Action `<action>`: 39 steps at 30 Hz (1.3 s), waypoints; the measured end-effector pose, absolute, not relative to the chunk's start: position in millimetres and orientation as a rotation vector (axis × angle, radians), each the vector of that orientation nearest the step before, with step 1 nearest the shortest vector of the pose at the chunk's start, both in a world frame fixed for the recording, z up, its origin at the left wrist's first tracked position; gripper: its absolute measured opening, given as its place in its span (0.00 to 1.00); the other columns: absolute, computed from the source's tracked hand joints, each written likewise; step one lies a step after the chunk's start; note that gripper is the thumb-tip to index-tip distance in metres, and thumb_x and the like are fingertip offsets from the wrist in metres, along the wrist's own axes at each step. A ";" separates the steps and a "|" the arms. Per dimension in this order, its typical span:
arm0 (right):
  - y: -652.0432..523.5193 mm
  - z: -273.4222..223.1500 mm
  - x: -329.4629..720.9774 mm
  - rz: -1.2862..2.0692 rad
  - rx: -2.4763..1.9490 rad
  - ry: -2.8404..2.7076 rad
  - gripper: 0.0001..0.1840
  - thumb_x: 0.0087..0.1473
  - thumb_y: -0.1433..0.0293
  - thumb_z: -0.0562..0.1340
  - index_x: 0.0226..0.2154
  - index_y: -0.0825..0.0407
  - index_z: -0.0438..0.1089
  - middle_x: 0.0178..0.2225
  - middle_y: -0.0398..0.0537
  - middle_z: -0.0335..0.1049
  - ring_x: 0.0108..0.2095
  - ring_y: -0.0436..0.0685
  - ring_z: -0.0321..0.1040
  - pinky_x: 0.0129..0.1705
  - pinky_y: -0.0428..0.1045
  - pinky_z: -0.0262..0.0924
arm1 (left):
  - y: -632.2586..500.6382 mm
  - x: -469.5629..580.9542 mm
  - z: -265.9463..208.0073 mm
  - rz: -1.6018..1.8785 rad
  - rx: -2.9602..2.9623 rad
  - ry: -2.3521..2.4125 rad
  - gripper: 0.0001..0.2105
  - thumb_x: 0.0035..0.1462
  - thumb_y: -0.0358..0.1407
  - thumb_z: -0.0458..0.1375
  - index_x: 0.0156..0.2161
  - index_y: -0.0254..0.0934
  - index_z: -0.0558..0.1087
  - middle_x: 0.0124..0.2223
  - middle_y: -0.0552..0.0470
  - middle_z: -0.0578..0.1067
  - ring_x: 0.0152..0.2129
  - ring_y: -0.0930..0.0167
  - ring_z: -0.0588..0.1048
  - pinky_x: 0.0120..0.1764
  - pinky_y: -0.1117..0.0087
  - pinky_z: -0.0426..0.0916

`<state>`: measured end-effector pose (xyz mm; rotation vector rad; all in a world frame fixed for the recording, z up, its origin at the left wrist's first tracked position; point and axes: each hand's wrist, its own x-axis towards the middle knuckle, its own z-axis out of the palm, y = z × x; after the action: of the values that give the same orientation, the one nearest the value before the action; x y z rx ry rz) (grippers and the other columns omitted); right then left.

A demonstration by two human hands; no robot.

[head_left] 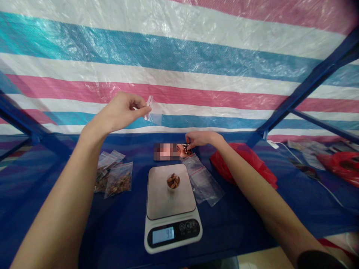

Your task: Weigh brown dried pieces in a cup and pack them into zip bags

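My left hand (pixel 127 108) is raised at the back of the table, its thumb and fingers pinching a clear zip-lock bag (pixel 155 114) by the zip edge. My right hand (pixel 202 139) reaches to the right end of a phone (pixel 184 150) lying flat. Its fingers are slightly apart and a fingertip touches the screen, which shows a partly blurred picture. Between my arms stands a white kitchen scale (pixel 171 200) with a steel plate. A small cup (pixel 172 189) of brown, seed-like pieces (pixel 174 181) rests on the plate. The display (pixel 163 235) appears to read 9.9.
Several filled zip-lock bags (pixel 119 181) lie left of the scale. Flat clear bags (pixel 204 183) lie to its right, beside a red plastic bag (pixel 232 158). Blue frame bars (pixel 297 95) rise at the sides before a striped sheet (pixel 179 48). A white cable (pixel 325 186) runs at far right.
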<state>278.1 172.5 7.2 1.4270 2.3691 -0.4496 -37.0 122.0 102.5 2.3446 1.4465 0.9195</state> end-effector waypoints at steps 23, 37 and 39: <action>165.8 10.1 269.4 -0.407 1.465 2.382 0.14 0.68 0.58 0.62 0.42 0.51 0.77 0.40 0.51 0.79 0.38 0.58 0.72 0.35 0.49 0.56 | 120.5 -36.4 103.4 0.906 2.352 1.446 0.19 0.61 0.53 0.61 0.32 0.38 0.80 0.32 0.47 0.82 0.31 0.64 0.77 0.36 0.63 0.67; 168.5 12.2 278.7 -0.484 1.434 2.387 0.15 0.60 0.63 0.70 0.47 0.50 0.76 0.46 0.49 0.79 0.42 0.59 0.73 0.36 0.48 0.59 | 120.5 -36.7 102.9 0.908 2.344 1.458 0.19 0.61 0.52 0.61 0.33 0.38 0.80 0.33 0.46 0.82 0.32 0.64 0.76 0.37 0.63 0.67; 169.2 10.9 278.2 -0.482 1.433 2.381 0.15 0.60 0.62 0.69 0.47 0.51 0.76 0.46 0.49 0.79 0.42 0.59 0.73 0.35 0.48 0.58 | 120.6 -36.8 102.7 0.905 2.342 1.458 0.19 0.61 0.52 0.61 0.33 0.38 0.80 0.33 0.46 0.81 0.31 0.64 0.76 0.37 0.63 0.67</action>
<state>278.2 169.2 10.9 1.4334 2.3814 -0.4816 -36.8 120.6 102.7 2.3423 1.4580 0.9052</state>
